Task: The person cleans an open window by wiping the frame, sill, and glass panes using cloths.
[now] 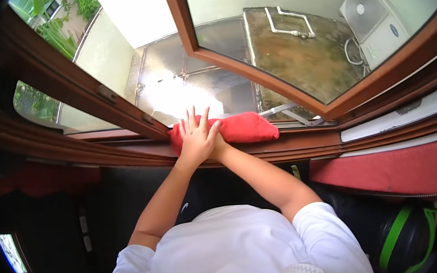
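Wet terrace (231,93) beyond open casement window (255,79). On wooden sill (310,138), left hand (196,140), fingers spread, overlaps right hand (221,148), its finger pose unclear. Red cloth bundle (244,128) lies beneath both. Pressing step appears in hand; next move likely calls for even pressure.

A wooden-framed window (261,82), overlooking a walled yard (227,91) with an air-conditioner unit (375,19) at far right, is suggesting a home.

An air-conditioner unit (376,19) stands near white piping (287,32).
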Demonstrator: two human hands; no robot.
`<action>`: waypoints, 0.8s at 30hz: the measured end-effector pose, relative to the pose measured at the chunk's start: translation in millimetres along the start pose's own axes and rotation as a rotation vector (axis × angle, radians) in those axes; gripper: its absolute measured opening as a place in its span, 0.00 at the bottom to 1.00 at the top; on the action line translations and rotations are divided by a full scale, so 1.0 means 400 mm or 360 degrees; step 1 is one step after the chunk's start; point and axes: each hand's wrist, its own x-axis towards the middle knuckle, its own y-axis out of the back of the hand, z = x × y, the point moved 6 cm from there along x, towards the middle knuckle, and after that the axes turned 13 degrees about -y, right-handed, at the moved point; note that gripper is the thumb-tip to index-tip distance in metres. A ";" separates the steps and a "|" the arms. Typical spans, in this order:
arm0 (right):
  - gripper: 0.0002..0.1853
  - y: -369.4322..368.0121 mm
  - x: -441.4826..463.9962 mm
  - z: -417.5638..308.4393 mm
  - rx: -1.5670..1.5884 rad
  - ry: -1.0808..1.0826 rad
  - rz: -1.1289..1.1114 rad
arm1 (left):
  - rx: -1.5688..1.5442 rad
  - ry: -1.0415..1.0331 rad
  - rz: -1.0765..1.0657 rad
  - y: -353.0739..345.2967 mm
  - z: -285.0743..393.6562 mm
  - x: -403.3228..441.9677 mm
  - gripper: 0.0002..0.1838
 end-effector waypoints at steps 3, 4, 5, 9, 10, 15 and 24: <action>0.23 0.083 -0.045 0.007 -0.0282 -0.0254 -0.0451 | 0.0010 -0.0046 -0.0166 -0.045 0.000 -0.005 0.30; 0.23 0.128 -0.066 0.031 -0.0324 -0.0185 -0.0328 | -0.0009 -0.0074 -0.0176 -0.056 0.009 0.002 0.30; 0.24 0.163 -0.090 0.052 -0.0365 -0.0111 -0.0208 | -0.0026 -0.0098 -0.0182 -0.064 0.016 0.009 0.30; 0.25 0.361 -0.200 0.124 -0.0571 -0.0099 0.0353 | 0.0048 -0.0211 -0.0235 -0.096 0.027 0.028 0.30; 0.24 0.409 -0.225 0.162 -0.0575 -0.0138 0.0377 | 0.0069 -0.0228 -0.0248 -0.109 0.026 0.028 0.30; 0.18 0.602 -0.303 0.205 -0.0625 -0.0212 0.0480 | 0.0133 -0.0282 -0.0121 -0.118 0.016 0.033 0.32; 0.26 0.659 -0.493 0.267 -0.0904 -0.0836 0.0935 | -0.0007 -0.0861 -0.0292 -0.120 0.142 0.076 0.34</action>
